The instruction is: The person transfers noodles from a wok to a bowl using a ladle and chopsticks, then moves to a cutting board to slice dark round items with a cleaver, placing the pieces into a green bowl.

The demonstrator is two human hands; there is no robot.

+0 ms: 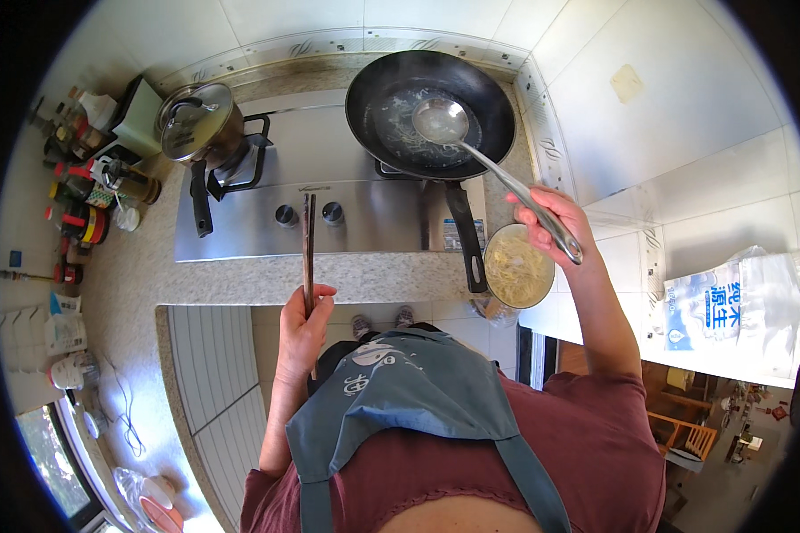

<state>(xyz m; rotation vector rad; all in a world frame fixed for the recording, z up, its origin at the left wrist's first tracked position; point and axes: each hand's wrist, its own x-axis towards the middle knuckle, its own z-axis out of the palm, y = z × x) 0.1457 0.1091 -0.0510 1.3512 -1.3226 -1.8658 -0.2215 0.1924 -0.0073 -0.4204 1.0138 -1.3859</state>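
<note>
My right hand (555,223) grips the handle of a metal ladle (493,170). Its bowl hangs over a black wok (493,133), which stands on the right burner with a little liquid and a few pale strands at the bottom. Below my right hand, a bowl of noodles (517,270) sits at the counter's right end, beside the wok's handle (468,240). In my left hand (307,326) is a pair of dark wooden chopsticks (309,246), pointing away from me in front of the stove knobs.
A lidded saucepan (200,126) stands on the left burner of the gas stove (367,220), its handle (201,206) jutting toward me. Several bottles and jars (83,206) line the left counter (133,273). A plastic tissue package (707,306) hangs on the right wall.
</note>
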